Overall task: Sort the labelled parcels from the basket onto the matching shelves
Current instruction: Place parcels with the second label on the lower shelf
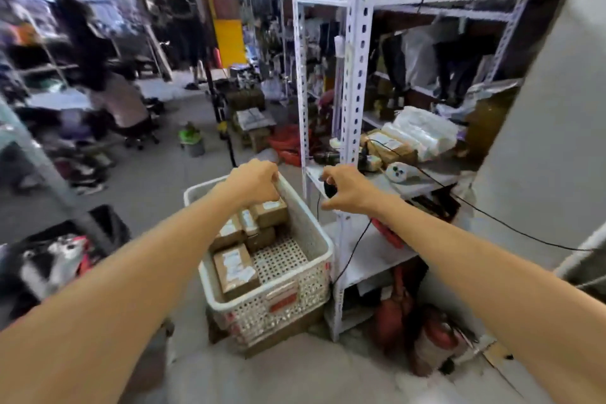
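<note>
A white perforated basket (314,275) stands on the floor beside a white metal shelf rack (355,82). Several brown cardboard parcels with white labels lie inside, one large parcel (236,269) near the front and smaller parcels (270,211) stacked at the back. My left hand (254,179) hangs over the basket's far rim with curled fingers reaching down at the rear parcels; the image is blurred, so whether it grips one is unclear. My right hand (346,190) hovers beside the rack's lower shelf (423,184), fingers loosely curled, holding nothing.
The shelf holds a labelled box (387,146), plastic bags (423,131), a power strip (398,170) and black cables. Red fire extinguishers (426,334) stand under the rack. A black crate (62,249) sits at left. People and clutter fill the background aisle.
</note>
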